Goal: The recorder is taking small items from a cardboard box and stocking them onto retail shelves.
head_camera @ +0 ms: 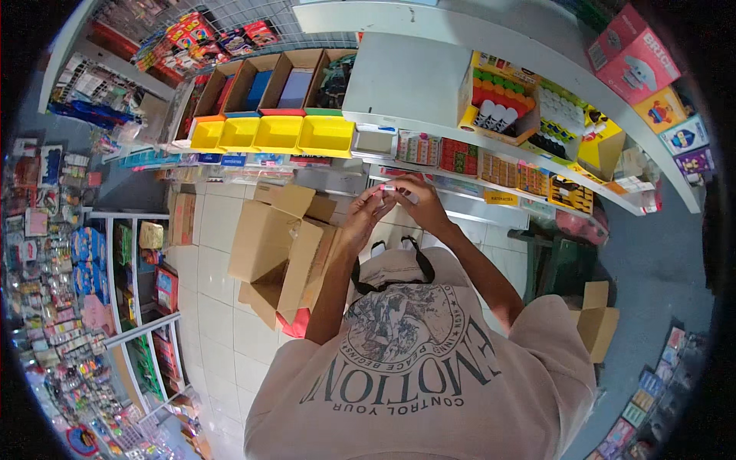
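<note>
My left hand and my right hand meet in front of my chest, just off the front of the shelves. Between their fingertips is a small pink and white item, perhaps a small box or an eraser; both hands touch it. Beyond the hands, a white-framed tray and rows of small packaged goods line the shelf edge. To the left of my left hand stands an opened cardboard box on the tiled floor.
Yellow plastic bins line the shelf at the left, with cardboard boxes of goods behind. A display box of capped bottles stands at the right. A dark green stool or chair is beyond my right arm. White-framed racks stand at the far left.
</note>
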Available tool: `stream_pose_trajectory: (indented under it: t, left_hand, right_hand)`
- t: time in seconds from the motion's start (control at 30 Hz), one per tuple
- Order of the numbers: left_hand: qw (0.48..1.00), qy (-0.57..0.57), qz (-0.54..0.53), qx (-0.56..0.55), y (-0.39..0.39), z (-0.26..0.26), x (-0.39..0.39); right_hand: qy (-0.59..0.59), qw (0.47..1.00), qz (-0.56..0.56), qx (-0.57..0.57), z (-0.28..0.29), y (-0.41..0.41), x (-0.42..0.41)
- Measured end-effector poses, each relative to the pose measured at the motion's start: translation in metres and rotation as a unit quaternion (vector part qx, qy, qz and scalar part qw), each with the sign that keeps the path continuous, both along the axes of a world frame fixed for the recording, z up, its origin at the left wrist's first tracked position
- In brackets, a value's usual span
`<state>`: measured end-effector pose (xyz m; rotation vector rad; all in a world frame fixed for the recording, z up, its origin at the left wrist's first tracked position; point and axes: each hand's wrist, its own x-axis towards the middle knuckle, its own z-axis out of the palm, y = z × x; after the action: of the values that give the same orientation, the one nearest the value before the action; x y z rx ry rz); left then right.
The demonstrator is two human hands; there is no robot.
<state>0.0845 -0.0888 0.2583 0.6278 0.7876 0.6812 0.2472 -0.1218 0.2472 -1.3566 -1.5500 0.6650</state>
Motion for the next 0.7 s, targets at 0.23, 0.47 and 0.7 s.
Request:
stream_pose_trajectory:
  t: [0.23,0.47,0.7]
  left_hand:
    - [0.999,-0.022,-0.023,-0.009,-0.002,0.008,0.005]
    - [0.996,-0.088,0.009,0.015,-0.002,-0.009,0.008]
    - [0.998,0.008,0.035,0.05,-0.01,-0.009,0.01]
  right_hand:
    - [0.298,0.942,-0.071,-0.136,0.001,-0.011,0.001]
    - [0.354,0.914,-0.054,-0.189,0.012,-0.015,-0.015]
    - [0.396,0.897,-0.053,-0.19,0.015,-0.017,-0.027]
